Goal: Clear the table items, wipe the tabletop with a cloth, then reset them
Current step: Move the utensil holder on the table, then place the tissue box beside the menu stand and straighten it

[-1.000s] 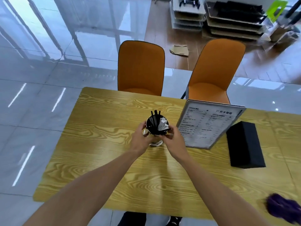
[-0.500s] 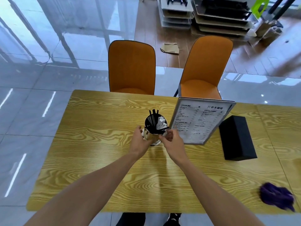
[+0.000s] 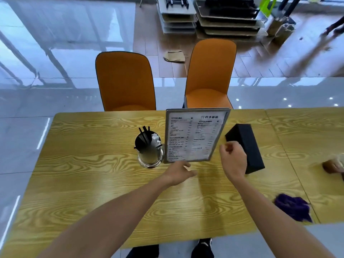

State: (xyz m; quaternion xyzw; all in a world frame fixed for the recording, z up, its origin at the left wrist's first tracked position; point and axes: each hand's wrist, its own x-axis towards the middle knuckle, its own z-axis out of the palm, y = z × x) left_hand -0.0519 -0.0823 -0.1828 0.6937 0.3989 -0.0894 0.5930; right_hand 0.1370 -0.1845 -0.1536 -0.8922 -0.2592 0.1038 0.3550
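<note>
Both hands, the left hand (image 3: 178, 171) with fingers loosely spread and the right hand (image 3: 233, 159) loosely curled, hold nothing beside the upright framed menu stand (image 3: 195, 135). A careless grab could tip it onto the shiny metal cup of black straws (image 3: 149, 151) near the wooden table's (image 3: 83, 164) far edge.

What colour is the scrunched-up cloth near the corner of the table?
Purple. The cloth lies on the wooden table, seen in the head view.

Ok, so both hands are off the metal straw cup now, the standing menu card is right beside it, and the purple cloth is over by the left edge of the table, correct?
Not quite: the head view shows the crumpled purple cloth near the right front edge of the yellow wood-grain table, not the left. The rest holds: the left hand and right hand are off the shiny metal straw cup, with the standing menu card beside it.
</note>
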